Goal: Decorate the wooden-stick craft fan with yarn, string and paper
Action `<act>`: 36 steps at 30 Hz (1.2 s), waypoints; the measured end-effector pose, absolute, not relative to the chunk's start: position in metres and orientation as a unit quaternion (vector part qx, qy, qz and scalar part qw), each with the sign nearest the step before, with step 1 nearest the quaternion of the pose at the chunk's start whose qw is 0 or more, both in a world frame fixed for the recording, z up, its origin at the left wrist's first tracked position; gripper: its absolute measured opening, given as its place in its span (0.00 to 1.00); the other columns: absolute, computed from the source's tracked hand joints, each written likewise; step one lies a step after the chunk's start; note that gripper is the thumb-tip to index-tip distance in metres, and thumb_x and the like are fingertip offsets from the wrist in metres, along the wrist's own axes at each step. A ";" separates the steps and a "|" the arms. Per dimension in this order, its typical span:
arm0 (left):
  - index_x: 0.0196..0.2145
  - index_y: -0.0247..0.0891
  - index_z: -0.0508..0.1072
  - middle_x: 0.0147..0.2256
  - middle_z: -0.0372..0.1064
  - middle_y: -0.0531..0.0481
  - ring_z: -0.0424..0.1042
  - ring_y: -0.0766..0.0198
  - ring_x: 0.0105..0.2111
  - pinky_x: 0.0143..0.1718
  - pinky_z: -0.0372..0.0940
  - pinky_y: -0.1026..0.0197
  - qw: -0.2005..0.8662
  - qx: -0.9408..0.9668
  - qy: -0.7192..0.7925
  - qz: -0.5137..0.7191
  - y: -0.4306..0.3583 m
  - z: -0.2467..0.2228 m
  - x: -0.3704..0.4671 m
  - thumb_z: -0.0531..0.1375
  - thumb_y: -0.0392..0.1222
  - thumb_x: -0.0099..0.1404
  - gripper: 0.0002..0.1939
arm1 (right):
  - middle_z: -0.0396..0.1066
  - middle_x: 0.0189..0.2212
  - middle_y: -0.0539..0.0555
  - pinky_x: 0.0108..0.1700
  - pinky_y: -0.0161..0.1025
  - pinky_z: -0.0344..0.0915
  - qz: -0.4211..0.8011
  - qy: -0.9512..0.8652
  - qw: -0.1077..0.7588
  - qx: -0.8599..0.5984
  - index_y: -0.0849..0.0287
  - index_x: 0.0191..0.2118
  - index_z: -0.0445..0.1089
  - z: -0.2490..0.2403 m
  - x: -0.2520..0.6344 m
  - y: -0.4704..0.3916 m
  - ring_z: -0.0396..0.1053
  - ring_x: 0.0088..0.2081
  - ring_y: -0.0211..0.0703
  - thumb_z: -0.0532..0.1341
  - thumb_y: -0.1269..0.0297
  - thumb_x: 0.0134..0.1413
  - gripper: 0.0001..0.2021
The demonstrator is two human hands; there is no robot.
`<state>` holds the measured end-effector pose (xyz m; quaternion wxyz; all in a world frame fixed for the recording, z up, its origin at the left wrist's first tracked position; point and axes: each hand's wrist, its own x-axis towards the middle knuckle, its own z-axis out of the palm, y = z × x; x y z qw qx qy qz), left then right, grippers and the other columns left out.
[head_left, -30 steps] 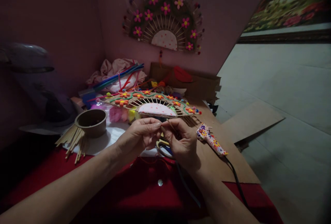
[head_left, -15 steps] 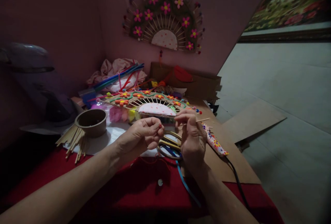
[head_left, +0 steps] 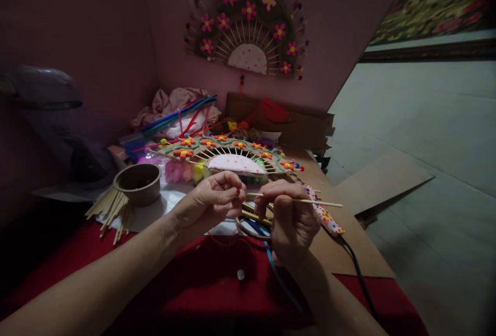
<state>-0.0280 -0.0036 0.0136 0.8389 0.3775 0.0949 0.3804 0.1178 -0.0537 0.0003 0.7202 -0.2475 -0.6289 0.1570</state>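
Note:
My left hand (head_left: 209, 196) pinches a tiny red bead (head_left: 238, 191) between thumb and fingertips. A thin wooden stick (head_left: 321, 203) is gripped in my right hand (head_left: 292, 217), lying nearly level with its left end close to the bead; whether they touch, I cannot tell. Below and between the hands lie scissors (head_left: 251, 227) with gold-coloured handles, partly covered by my right hand. Just beyond my fingers is a half-round fan (head_left: 236, 164) with orange flowers and a spotted white centre.
To the left, a brown bowl (head_left: 137, 183) stands beside a bundle of wooden sticks (head_left: 112, 212). A flower-patterned glue gun or similar tool (head_left: 329, 217) with a black cord lies on cardboard (head_left: 349, 253). A small whitish piece (head_left: 241, 274) rests on the red cloth (head_left: 186, 284).
The stick has swung to nearly level, and its left end now shows close to the left hand's bead. My right hand has shifted slightly right and lower; my left hand stays nearly in place.

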 end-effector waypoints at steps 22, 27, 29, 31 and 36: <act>0.27 0.32 0.75 0.25 0.73 0.49 0.69 0.69 0.22 0.22 0.64 0.70 0.814 0.413 0.089 0.399 0.000 0.010 -0.024 0.70 0.31 0.49 0.08 | 0.66 0.30 0.50 0.26 0.35 0.61 0.154 -0.654 0.703 -0.232 0.57 0.37 0.69 0.000 0.116 -0.053 0.62 0.24 0.33 0.52 0.68 0.64 0.08; 0.26 0.33 0.74 0.25 0.73 0.50 0.70 0.69 0.20 0.22 0.64 0.68 0.802 0.427 0.096 0.407 -0.001 0.011 -0.023 0.70 0.31 0.47 0.09 | 0.65 0.29 0.50 0.26 0.35 0.61 0.142 -0.659 0.699 -0.237 0.57 0.37 0.68 0.001 0.116 -0.053 0.62 0.24 0.33 0.52 0.68 0.64 0.09; 0.26 0.33 0.74 0.25 0.74 0.50 0.70 0.68 0.20 0.22 0.64 0.68 0.798 0.430 0.098 0.410 -0.001 0.012 -0.023 0.71 0.32 0.47 0.09 | 0.66 0.29 0.50 0.26 0.35 0.61 0.138 -0.660 0.698 -0.240 0.57 0.37 0.68 0.001 0.117 -0.053 0.62 0.24 0.33 0.52 0.68 0.64 0.09; 0.25 0.33 0.74 0.25 0.74 0.50 0.70 0.68 0.19 0.22 0.64 0.68 0.796 0.431 0.100 0.414 -0.002 0.012 -0.023 0.71 0.32 0.46 0.09 | 0.66 0.29 0.50 0.27 0.36 0.61 0.135 -0.659 0.697 -0.246 0.57 0.37 0.68 0.000 0.117 -0.053 0.62 0.24 0.33 0.52 0.69 0.64 0.08; 0.24 0.33 0.74 0.25 0.75 0.50 0.70 0.68 0.20 0.21 0.64 0.68 0.794 0.430 0.102 0.418 -0.002 0.012 -0.023 0.72 0.32 0.45 0.10 | 0.65 0.29 0.50 0.26 0.35 0.60 0.139 -0.654 0.701 -0.248 0.57 0.37 0.68 0.000 0.117 -0.053 0.62 0.23 0.33 0.51 0.70 0.64 0.09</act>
